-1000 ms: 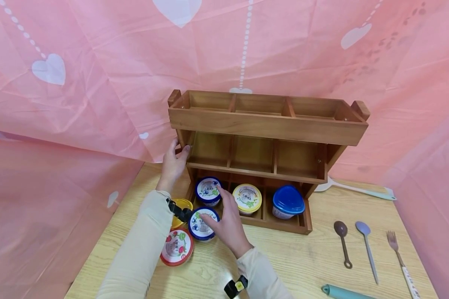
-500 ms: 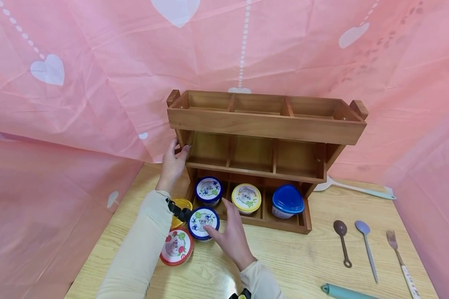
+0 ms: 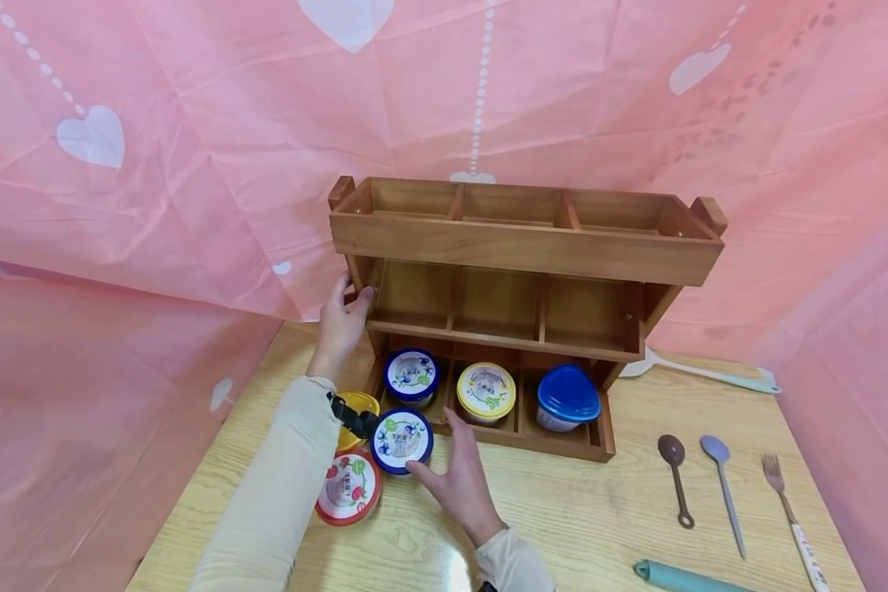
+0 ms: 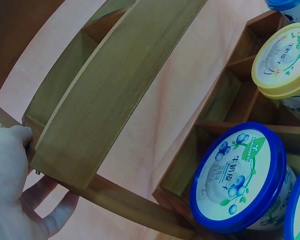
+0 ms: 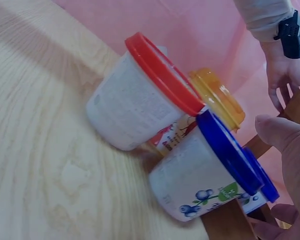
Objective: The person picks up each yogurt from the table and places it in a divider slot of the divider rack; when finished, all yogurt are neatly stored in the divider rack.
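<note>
My left hand grips the left side of a three-tier wooden rack, its thumb on the front side and fingers behind. In front of the rack's lower tier, my right hand hovers with fingers spread beside a blue-lidded blueberry tub. In the right wrist view the thumb stands apart from that tub. A second blueberry tub sits in the lower-left compartment. Beside it are a yellow-lidded tub and a tub with a plain blue lid. The upper two tiers hold nothing visible.
A red-lidded tub and an orange-lidded tub stand left of the front blueberry tub. To the right lie a brown spoon, a grey-blue spoon, a fork, a teal handle and a white utensil.
My right hand has drawn back slightly toward me and right, its thumb moving from over the front blueberry tub to its edge. The left hand keeps its hold on the rack.
</note>
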Demonstrator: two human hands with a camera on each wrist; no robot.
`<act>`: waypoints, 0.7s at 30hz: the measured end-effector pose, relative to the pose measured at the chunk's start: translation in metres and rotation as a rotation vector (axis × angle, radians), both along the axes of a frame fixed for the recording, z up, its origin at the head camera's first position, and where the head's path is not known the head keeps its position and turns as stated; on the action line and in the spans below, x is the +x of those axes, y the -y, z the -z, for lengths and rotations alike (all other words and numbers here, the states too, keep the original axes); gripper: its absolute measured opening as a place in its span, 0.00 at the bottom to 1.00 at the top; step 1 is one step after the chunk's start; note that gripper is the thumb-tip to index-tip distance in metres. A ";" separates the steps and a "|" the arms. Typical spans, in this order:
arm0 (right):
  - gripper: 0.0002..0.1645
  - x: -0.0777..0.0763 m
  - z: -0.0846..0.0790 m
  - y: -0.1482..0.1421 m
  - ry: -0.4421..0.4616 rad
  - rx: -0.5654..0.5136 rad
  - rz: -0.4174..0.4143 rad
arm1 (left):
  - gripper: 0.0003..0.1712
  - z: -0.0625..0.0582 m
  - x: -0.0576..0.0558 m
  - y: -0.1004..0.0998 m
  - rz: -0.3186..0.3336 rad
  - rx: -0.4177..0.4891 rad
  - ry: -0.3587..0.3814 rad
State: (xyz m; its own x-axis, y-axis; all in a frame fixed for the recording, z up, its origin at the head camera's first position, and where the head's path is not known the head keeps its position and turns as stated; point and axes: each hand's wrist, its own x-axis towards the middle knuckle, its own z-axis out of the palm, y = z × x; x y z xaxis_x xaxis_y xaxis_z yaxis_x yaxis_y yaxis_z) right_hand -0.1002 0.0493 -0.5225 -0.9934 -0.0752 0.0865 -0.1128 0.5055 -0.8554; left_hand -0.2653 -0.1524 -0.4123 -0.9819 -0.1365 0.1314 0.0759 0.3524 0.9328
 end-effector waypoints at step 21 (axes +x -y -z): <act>0.64 -0.001 0.020 0.008 0.080 -0.040 -0.073 | 0.29 0.000 0.000 0.000 0.004 0.016 0.001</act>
State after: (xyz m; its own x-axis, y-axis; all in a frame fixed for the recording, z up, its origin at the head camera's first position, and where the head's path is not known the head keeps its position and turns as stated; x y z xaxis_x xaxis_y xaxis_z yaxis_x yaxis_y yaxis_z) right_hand -0.1012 0.0413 -0.5427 -0.9893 -0.1454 0.0120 -0.0788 0.4635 -0.8826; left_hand -0.2657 -0.1522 -0.4125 -0.9825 -0.1351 0.1283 0.0762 0.3374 0.9383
